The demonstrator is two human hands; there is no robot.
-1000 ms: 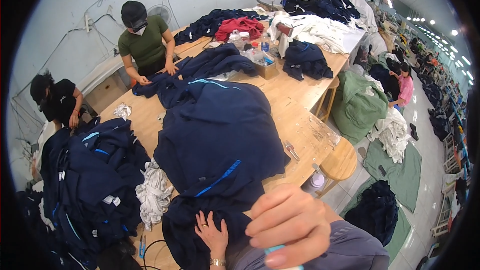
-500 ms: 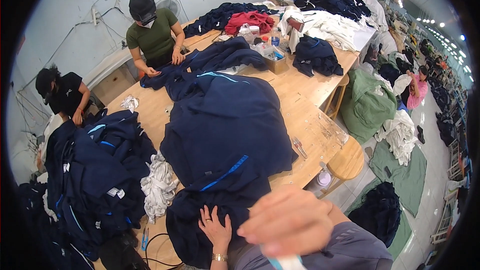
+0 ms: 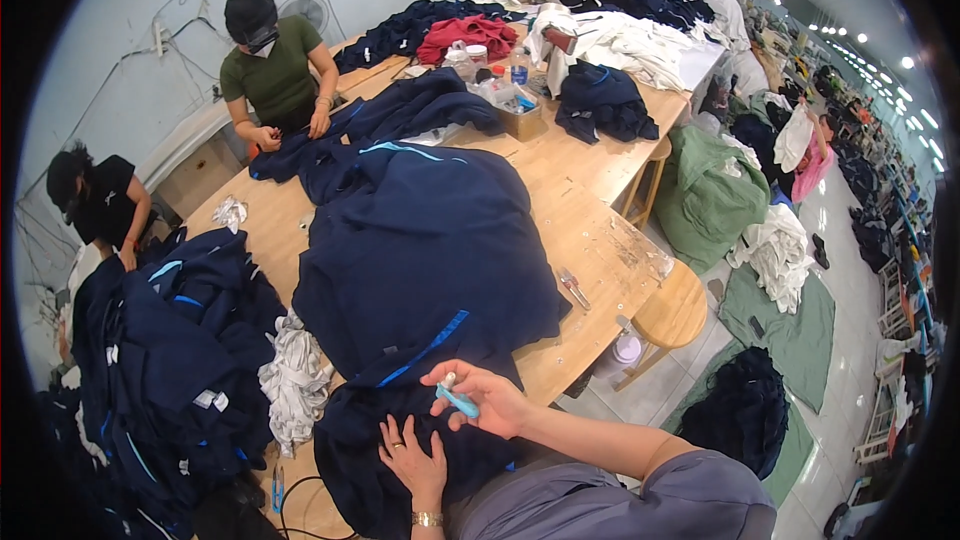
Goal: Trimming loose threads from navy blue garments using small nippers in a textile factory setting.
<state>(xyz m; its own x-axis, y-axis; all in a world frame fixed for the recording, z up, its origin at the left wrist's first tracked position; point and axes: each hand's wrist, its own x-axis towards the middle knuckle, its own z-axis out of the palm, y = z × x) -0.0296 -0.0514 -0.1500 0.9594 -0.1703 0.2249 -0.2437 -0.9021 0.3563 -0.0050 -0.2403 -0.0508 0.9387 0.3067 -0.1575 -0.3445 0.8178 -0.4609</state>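
Note:
A dark navy garment (image 3: 350,450) with a bright blue strip lies at the near edge of the table. On it, my left hand (image 3: 412,460) rests flat with fingers spread, wearing a ring and a metal watch at the wrist. Just above and to the right of it, my right hand (image 3: 490,402) is closed around a small light-blue tool (image 3: 458,400) with a pale end; its exact kind I cannot make out. Beyond, a large stack of navy garments (image 3: 420,240) spreads over the table.
At left lies a navy garment heap (image 3: 190,330) beside bundled white strips (image 3: 297,380). Blue-handled snips (image 3: 277,488) sit near a black cable; another pair of snips (image 3: 574,288) lies right. Two people work across the table. A wooden stool (image 3: 668,312) stands at right.
My right hand has moved up and left from near my lap to over the garment, carrying the light-blue tool. My left hand stays on the cloth. The whole view has shifted slightly.

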